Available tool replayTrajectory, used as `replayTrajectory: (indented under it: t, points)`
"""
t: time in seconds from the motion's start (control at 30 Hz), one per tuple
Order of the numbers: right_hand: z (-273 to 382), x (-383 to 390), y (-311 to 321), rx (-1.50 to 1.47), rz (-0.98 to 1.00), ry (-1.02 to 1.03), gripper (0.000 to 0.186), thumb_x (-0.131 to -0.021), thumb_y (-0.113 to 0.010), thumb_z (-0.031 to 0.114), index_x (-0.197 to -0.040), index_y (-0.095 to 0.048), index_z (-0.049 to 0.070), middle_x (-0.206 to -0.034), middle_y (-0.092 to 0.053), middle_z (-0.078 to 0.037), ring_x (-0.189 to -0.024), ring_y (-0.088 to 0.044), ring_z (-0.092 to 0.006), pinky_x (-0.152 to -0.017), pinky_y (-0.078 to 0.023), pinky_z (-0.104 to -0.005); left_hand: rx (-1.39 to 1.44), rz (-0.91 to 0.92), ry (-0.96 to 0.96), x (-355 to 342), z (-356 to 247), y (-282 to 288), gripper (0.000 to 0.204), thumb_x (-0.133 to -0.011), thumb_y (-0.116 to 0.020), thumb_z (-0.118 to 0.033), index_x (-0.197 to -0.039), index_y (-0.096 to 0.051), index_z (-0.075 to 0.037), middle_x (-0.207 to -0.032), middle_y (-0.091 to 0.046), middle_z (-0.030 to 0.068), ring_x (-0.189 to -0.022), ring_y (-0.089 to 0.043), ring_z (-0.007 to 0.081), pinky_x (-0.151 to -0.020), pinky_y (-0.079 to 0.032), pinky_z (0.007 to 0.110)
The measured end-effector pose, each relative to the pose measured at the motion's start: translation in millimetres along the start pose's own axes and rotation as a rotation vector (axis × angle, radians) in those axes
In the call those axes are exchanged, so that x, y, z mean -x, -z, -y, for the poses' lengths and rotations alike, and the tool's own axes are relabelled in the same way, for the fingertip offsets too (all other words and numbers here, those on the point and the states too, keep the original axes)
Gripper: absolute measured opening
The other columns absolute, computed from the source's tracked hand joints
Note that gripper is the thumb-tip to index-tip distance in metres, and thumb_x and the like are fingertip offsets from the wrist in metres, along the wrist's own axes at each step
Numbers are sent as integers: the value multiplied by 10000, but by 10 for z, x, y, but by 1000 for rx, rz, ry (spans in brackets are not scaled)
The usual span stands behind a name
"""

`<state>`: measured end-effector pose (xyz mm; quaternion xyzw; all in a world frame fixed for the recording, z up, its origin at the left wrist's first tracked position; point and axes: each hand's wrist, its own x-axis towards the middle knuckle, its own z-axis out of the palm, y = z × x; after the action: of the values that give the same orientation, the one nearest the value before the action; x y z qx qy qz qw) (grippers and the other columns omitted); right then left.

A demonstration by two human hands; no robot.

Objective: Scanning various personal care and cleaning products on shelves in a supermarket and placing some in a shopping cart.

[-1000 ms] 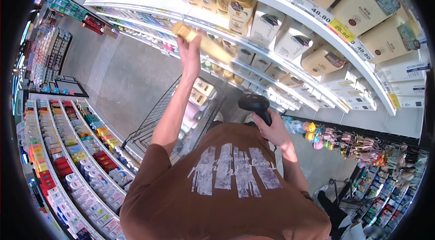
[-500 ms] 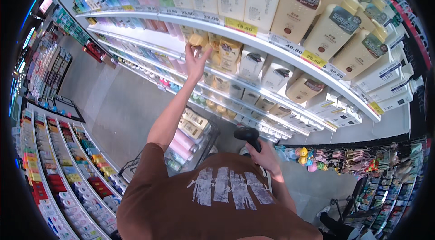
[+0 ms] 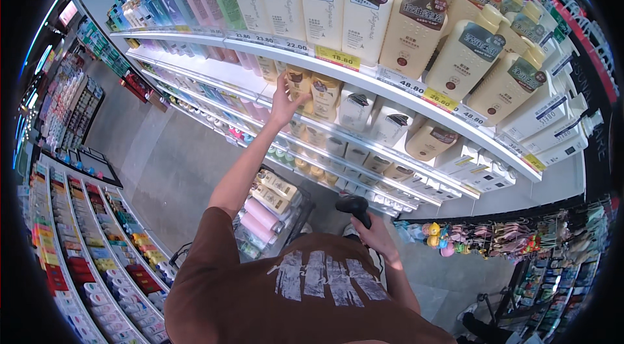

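Observation:
My left hand [image 3: 285, 102] reaches into the middle shelf [image 3: 195, 59], its fingers wrapped round a yellow bottle [image 3: 298, 84], beside another gold-labelled bottle [image 3: 325, 97] and white bottles [image 3: 356, 110]. My right hand [image 3: 372, 235] grips a black handheld scanner [image 3: 352, 207] low in front of my body. Between my left forearm and my right hand, below the shelves, a trolley carries cream packs [image 3: 273, 191] and pink bottles [image 3: 258, 220].
Tall cream pump bottles [image 3: 468, 51] fill the upper shelf above my hands. Shelves of small colourful packs [image 3: 71, 246] stand at lower left, with grey floor [image 3: 156, 136] in the aisle. Hanging toys [image 3: 442, 237] and a rack are at lower right.
My left hand has carried the yellow bottle into the shelf, upright among similar bottles. The view has tilted, showing more upper shelf; my right hand appears lower with the scanner.

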<state>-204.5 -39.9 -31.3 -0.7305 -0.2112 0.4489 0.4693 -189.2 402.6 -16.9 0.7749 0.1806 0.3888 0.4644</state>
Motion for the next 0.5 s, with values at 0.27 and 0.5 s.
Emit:
replayTrajectory:
  t: [0.27,0.5]
  points:
    - [-145,-119,-144,69,-19,39,359,-980,-702,366,-1037,-636,18,-625,-556,19,-499,-531,-77,-461,-415,-275,-235,-131,-22,196,374,87,918,-849,-855,-318,-1510,-323,31,-1380,-575,254,-1298,-570,334,-1075,-463,447]
    - [-186,-129,-293,130,-23,-146,353,-986,-700,328,-1001,-638,-19,-640,-540,-1,-545,-508,-106,-515,-420,-328,-114,-649,457,1717,1303,681,583,-923,-766,-274,-1326,-503,55,-1227,-616,162,-1128,-596,222,-995,-484,378]
